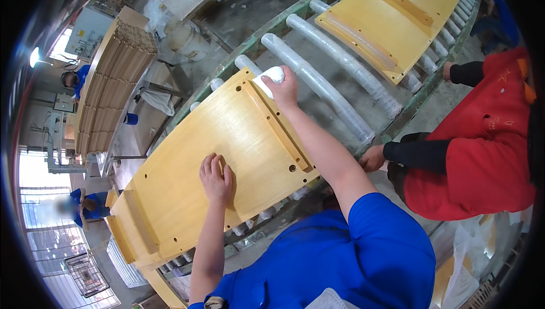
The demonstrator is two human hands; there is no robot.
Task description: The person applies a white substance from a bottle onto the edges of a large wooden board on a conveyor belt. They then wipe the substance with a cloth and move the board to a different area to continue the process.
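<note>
Yellow wood panel (187, 161) is being supported on film-wrapped rollers (323, 76) of a green-framed conveyor (284, 22), ctr to lower L of frame. R hand (282, 90) is being kept closed around a white pad (274, 74), which is being held at the panel's upper corner, approx. upper ctr of frame. L hand (216, 179) is being rested palm-down on the panel face, ctr of frame, fingers spread, nothing being grasped. A wood strip (275, 127) w/ holes is being carried on the panel face near its R end; another strip (141, 222) is being carried near its L end. A 2nd panel (363, 25), also w/ strips, is being supported on rollers, upper R of frame. A stack of brown boards (116, 76) is being shown upper L. A co-worker in red (482, 161) is being seen at R edge, 1 hand near the conveyor.
</note>
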